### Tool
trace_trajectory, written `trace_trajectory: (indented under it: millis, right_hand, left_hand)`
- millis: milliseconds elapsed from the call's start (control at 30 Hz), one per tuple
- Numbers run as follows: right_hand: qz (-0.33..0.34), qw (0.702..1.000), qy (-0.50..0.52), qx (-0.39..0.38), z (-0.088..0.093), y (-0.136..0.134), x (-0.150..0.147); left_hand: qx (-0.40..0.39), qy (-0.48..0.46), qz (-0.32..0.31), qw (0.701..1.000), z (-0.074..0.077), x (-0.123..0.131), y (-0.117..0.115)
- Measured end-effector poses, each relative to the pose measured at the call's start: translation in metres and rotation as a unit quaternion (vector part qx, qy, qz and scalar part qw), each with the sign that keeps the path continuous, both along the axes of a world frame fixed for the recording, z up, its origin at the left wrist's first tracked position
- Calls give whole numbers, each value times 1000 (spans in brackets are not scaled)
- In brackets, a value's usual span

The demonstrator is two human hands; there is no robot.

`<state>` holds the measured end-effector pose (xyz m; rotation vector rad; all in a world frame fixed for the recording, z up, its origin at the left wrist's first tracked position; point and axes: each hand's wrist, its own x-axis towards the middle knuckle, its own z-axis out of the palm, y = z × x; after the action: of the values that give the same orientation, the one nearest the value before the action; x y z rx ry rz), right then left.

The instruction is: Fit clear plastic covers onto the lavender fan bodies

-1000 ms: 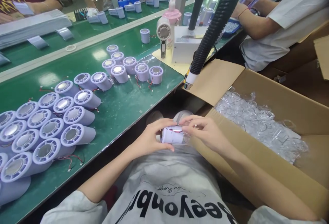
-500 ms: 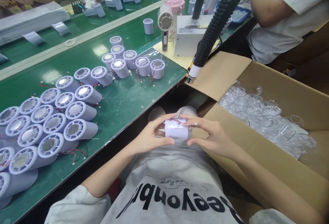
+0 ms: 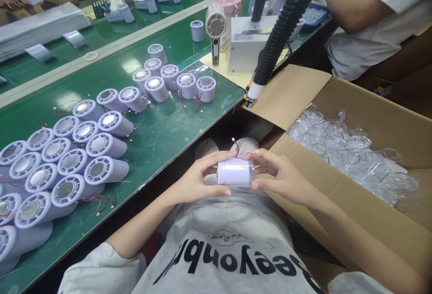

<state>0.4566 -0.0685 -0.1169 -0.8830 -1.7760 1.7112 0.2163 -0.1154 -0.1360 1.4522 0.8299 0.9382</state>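
Observation:
Over my lap I hold a pale lilac plastic cylinder [image 3: 233, 171] lying sideways, with thin red wires [image 3: 240, 149] sticking up behind it. My left hand [image 3: 199, 178] is closed round its left end. My right hand [image 3: 276, 174] grips its right end, where a clear plastic piece sits; fingers curl over the top. To my left, several like cylinders [image 3: 67, 161] with silvery round faces lie packed on the green table [image 3: 158, 134].
An open cardboard box [image 3: 364, 127] at my right holds many clear plastic discs [image 3: 340, 147]. A black ribbed hose [image 3: 280, 33] hangs down past a white machine box [image 3: 248, 44]. More cylinders [image 3: 172, 80] stand mid-table. Other people work at the far left and at the right.
The cylinder has been turned in my hands, so its red wires now stick up behind it. My view has shifted slightly; both hands stay on the cylinder.

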Motion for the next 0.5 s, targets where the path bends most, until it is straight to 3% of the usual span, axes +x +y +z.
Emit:
trace_trajectory:
  millis: [267,500]
  right_hand:
    - [0,991,41,-125,-3,0,-6]
    - [-8,985,37,-170,-7,0,-10]
  left_hand:
    - [33,15,3,999,-2,0,0]
    - [36,13,0,999,-4,-1,1]
